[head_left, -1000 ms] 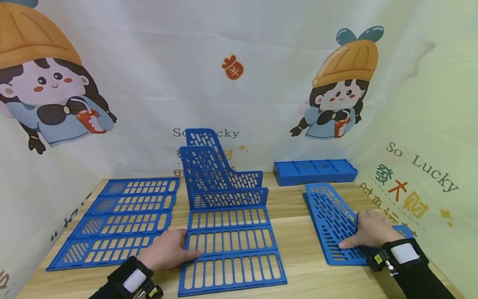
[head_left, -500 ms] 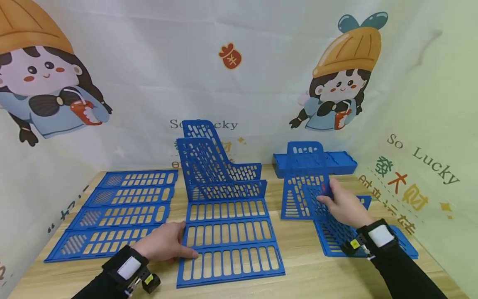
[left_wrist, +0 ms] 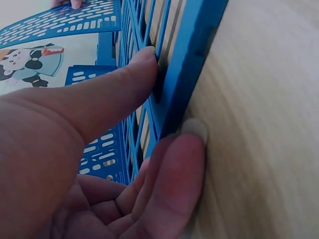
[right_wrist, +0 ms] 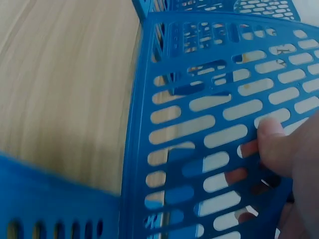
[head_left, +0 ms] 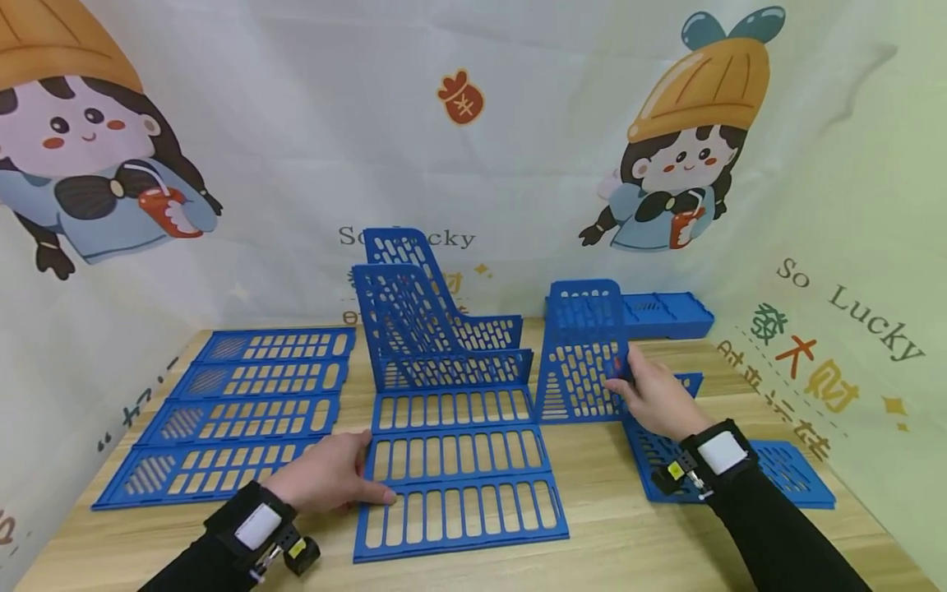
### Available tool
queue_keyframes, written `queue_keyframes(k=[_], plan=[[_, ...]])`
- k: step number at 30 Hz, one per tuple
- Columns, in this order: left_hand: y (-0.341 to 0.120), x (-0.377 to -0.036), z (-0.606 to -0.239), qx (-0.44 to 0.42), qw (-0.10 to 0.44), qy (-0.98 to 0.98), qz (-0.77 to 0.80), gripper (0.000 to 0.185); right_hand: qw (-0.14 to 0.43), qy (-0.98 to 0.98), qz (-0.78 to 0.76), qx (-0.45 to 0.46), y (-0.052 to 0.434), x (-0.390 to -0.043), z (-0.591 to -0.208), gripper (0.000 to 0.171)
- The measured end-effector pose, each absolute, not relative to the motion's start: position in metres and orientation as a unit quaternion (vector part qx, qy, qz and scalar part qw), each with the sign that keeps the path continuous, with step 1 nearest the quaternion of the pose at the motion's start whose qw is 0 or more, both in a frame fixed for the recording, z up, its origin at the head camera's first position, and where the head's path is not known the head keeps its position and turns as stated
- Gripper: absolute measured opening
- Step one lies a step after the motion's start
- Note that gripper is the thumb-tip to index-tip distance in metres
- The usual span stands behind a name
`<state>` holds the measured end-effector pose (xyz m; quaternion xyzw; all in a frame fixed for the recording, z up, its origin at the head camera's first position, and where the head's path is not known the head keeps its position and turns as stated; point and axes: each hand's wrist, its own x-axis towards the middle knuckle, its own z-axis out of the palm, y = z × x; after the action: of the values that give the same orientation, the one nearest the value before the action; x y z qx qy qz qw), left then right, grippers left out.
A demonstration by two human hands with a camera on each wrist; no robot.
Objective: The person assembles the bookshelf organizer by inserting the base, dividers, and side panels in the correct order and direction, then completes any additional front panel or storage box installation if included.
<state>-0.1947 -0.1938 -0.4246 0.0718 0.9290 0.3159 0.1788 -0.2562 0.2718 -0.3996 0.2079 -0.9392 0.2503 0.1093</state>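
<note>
Raised off the pile: side panel now stands upright and has come left, close beside the rack base.

Side panel, blue and slotted, stands on its bottom edge on the table, long axis vertical, just right of the rack base; I see a narrow gap between them. My right hand pinches its right edge, thumb on the near face in the right wrist view, fingers behind showing through the slots. So the panel lies left of those fingers, toward the base. My left hand grips the base's left edge, thumb on top, fingertips curled under against the wood. More panels lie flat under my right forearm; flat grids sit far left.
</note>
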Motion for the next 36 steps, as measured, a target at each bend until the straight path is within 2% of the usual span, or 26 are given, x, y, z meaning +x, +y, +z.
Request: queue_keyframes(k=[3,7,10,14,23,31,36], plan=[[-0.195,-0.196,-0.422,0.078,0.176,0.93,0.313,0.065,0.101,-0.94,0.238,0.221,0.275,-0.256,-0.396,0.017],[-0.199,-0.197,-0.422,0.096,0.18,0.929,0.308,0.087,0.096,-0.95,0.173,0.241,0.279,-0.252,-0.389,0.017],[-0.204,-0.199,-0.423,0.109,0.186,0.924,0.317,0.095,0.09,-0.957,0.125,0.247,0.284,-0.251,-0.386,0.004],[-0.207,-0.201,-0.425,0.122,0.187,0.918,0.328,0.093,0.083,-0.954,0.125,0.258,0.281,-0.252,-0.388,0.012],[-0.209,-0.204,-0.423,0.146,0.18,0.915,0.331,0.103,0.104,-0.932,0.136,0.32,0.216,-0.26,-0.395,0.013],[-0.207,-0.207,-0.425,0.143,0.181,0.915,0.33,0.096,0.119,-0.919,0.127,0.353,0.165,-0.263,-0.401,0.021],[-0.207,-0.206,-0.426,0.133,0.179,0.919,0.324,0.096,0.096,-0.918,0.132,0.361,0.128,-0.26,-0.4,0.017]])
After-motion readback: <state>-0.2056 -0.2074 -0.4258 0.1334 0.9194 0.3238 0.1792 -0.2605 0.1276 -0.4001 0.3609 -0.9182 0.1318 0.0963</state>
